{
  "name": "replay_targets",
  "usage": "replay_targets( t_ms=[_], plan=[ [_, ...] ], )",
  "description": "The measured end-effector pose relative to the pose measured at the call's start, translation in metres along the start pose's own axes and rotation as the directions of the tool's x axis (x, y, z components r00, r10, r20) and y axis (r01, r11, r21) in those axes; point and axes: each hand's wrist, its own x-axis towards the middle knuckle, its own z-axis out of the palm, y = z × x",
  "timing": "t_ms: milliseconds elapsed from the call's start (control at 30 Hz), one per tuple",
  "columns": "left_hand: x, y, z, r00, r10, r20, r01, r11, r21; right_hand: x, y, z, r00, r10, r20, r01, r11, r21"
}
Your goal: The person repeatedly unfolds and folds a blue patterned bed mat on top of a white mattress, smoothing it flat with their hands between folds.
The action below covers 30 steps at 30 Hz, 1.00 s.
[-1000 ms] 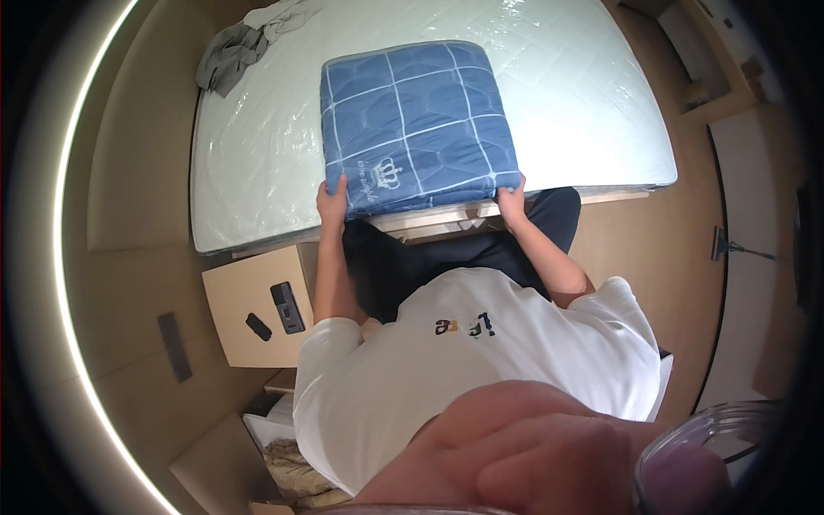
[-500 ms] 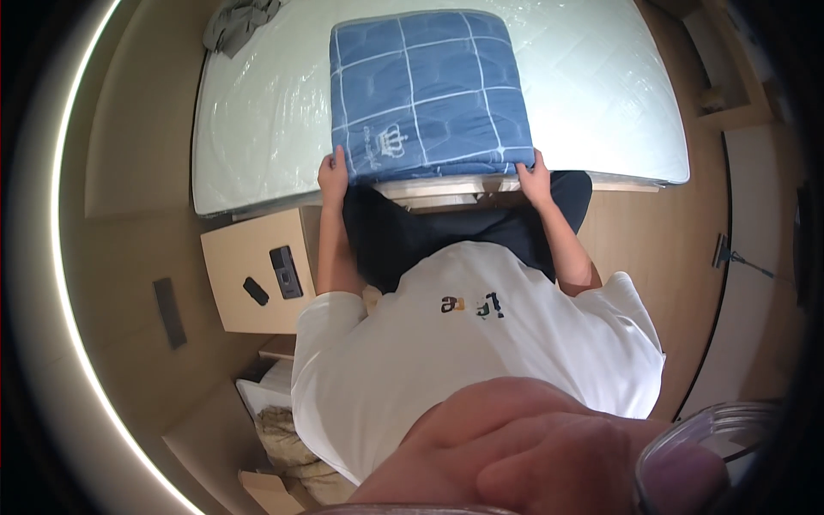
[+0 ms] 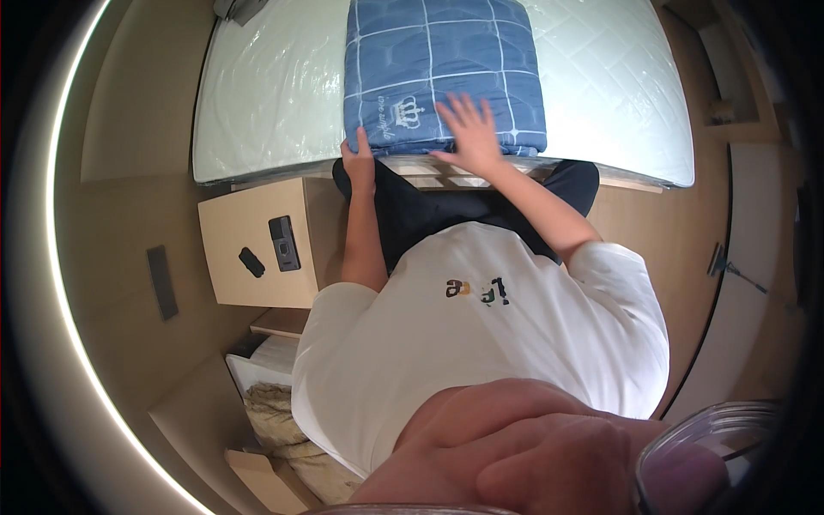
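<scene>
The right hand (image 3: 474, 142) has left the near right corner of a folded quilt (image 3: 463, 51) and moved inward over its near edge, while the left hand (image 3: 359, 163) stays at the near left corner. The left fingers close narrowly on that corner; the right hand is spread wide, palm down, fingers above the fabric, though whether they press on it cannot be told. The quilt, a padded blue rectangle crossed by white lines and marked with a pale crown, lies at the near side of a white mattress (image 3: 266, 103) wrapped in glossy, wrinkled clear film. Its layered near edge looks soft and rumpled. On the left, a smooth beige box-shaped cabinet (image 3: 215, 232) bears a dark rectangular device (image 3: 283, 245) and a smaller black object (image 3: 251, 263). Below it, crumpled tan cloth (image 3: 275, 412) is bunched near a stiff cardboard flap (image 3: 262, 481); whether a container holds the cloth is unclear.
</scene>
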Motion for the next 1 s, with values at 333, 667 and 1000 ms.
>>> replay_targets(
  t_ms=[333,667,1000],
  plan=[
    [-0.01,0.071,0.008,0.992,-0.075,0.106,0.104,0.946,-0.306,0.072,-0.062,0.053,0.996,-0.023,-0.081,0.032,0.994,0.104],
    [-0.089,0.056,0.081,0.54,0.563,0.625,-0.83,0.481,0.284,0.015,0.153,-0.207,0.45,0.717,-0.533,-0.053,0.617,0.785],
    [-0.128,0.007,0.15,0.561,0.494,0.665,-0.822,0.234,0.519,-0.191,0.339,-0.084,-0.256,0.958,0.127,-0.583,-0.257,0.771]
  ],
)
